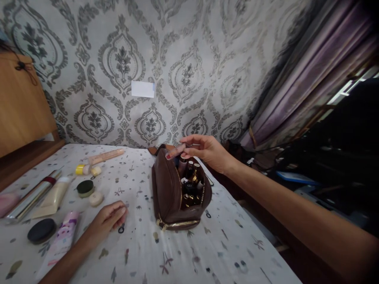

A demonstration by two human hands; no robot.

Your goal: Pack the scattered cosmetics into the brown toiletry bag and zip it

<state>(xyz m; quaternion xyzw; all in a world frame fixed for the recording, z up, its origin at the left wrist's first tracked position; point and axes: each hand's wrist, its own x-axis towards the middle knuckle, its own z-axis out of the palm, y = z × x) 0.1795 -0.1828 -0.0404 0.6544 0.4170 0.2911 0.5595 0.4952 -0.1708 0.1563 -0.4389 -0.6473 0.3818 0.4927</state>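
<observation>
A brown cosmetic bag (167, 189) stands unzipped on the patterned cloth, with several small bottles (189, 173) inside. Over its back edge, my right hand (204, 150) pinches a small clear tube (176, 151) with a red end between thumb and fingers. My left hand (111, 217) rests on the cloth left of the bag, its fingers curled in; whether it holds anything is hidden. Near it lie a round cream-coloured pot (96, 198) and a dark-lidded jar (85, 188).
Several cosmetics lie at the left, among them a purple-white tube (65, 232), a black round compact (42, 230), a beige tube (55, 197) and a peach tube (106, 156). A wooden cabinet (25, 102) stands at the far left. The table (237, 244) ends at the right.
</observation>
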